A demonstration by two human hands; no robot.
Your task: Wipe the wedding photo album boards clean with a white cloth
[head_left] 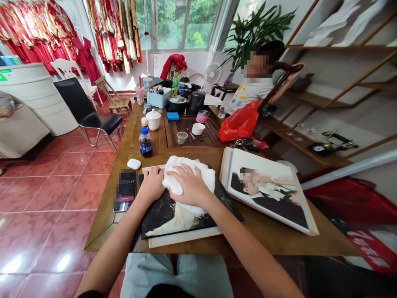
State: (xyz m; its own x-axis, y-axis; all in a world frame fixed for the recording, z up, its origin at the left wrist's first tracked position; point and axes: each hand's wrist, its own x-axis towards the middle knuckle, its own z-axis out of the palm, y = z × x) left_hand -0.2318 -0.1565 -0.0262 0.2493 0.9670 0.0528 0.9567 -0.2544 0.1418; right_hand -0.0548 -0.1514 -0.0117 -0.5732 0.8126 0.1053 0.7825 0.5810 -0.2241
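Observation:
My right hand (190, 184) is spread over a bunched white towel (206, 174), its fingers curved across the cloth and pressing it down. Under the towel lies a dark photo print (161, 215) with a pale dress-like shape on it. That print rests slightly askew on a light-coloured board or frame (186, 239), whose edge shows at the near side. My left hand (154, 182) lies flat at the left side of the print, fingertips beside the towel's edge and holding nothing visible. The towel covers the upper middle of the print.
A framed couple photo (279, 207) leans at the right. On the left are a phone (125, 192), a white earbud case (134, 164) and a blue-capped bottle (145, 142). Farther back stand a lidded white pot (153, 120) and a red bag (240, 124), near another person (251, 91).

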